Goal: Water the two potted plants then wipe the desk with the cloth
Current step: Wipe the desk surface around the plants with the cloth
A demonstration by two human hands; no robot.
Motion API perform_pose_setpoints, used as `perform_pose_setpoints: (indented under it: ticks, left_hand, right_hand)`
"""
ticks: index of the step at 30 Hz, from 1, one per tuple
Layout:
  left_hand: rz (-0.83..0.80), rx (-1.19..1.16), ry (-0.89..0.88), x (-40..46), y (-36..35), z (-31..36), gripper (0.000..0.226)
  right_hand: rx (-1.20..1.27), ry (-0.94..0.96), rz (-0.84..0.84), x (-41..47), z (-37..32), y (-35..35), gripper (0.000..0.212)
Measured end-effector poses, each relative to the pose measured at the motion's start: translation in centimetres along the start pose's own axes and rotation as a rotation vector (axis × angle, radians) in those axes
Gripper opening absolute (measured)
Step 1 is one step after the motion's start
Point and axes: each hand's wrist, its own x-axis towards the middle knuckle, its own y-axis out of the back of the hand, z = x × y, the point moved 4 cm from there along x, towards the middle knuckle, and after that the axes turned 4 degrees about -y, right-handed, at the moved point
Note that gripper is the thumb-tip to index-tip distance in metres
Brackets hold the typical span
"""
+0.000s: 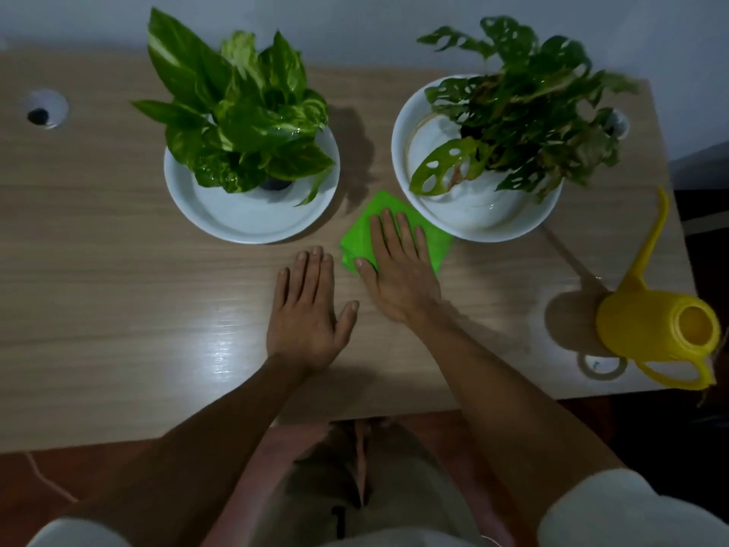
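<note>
Pale wood-grain counter [118, 270], w/ a bright glare patch on it just left of the person's left hand [305, 309]. That hand lies flat on the bare wood, palm down, fingers [311, 270] stretched out and together, gripping nothing. Right beside it, the right hand [398, 266] presses flat on the green cloth [357, 240], fingers spread over it, thumb at the cloth's near-left edge; open palm, not clenched. The cloth looks folded, lies flat on the counter.

Taking the cloth as centre: behind it to the left, a variegated green plant [240, 108] in a dark pot standing in a white saucer [236, 223]. Behind it to the right, a plant w/ holed leaves [524, 112] in a second white saucer [473, 227], whose rim just about touches the cloth's far-right edge. Both plants throw dark shadows on the wood. Well right of the cloth, near the counter's right edge, a yellow watering can [655, 321] stands upright, long spout pointing away toward the wall, handle toward the person, top open. A tape roll [601, 365] lies flat just beside the can's base. Far left of the cloth, at the back, a round cable hole [45, 108] in the counter top.

Room is dim. Plain grey-white wall [355, 25] behind the counter. Reddish floor [23, 479] below the near edge. Person in light sleeves.
</note>
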Motion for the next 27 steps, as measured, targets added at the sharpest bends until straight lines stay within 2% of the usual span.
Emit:
perform_pose_setpoints:
  ticks: [6,12,18,27]
  left_hand:
    - [-0.004,0.042,0.009,0.2,-0.1,-0.2,0.083]
    - [-0.017,0.062,0.015,0.0,-0.3,-0.3,0.082]
    - [0.044,-0.008,0.072,0.4,0.2,1.4,0.088]
    - [0.052,-0.102,-0.144,3.9,-1.5,13.3,0.092]
  right_hand:
    - [0.065,-0.067,0.038,6.6,-2.7,0.3,0.070]
    - [0.073,0.022,0.001,2.9,-1.1,-0.4,0.068]
    - [0.054,-0.042,-0.029,-5.0,6.3,-1.0,0.067]
    - [0.085,-0.308,-0.014,-8.7,17.7,-0.3,0.071]
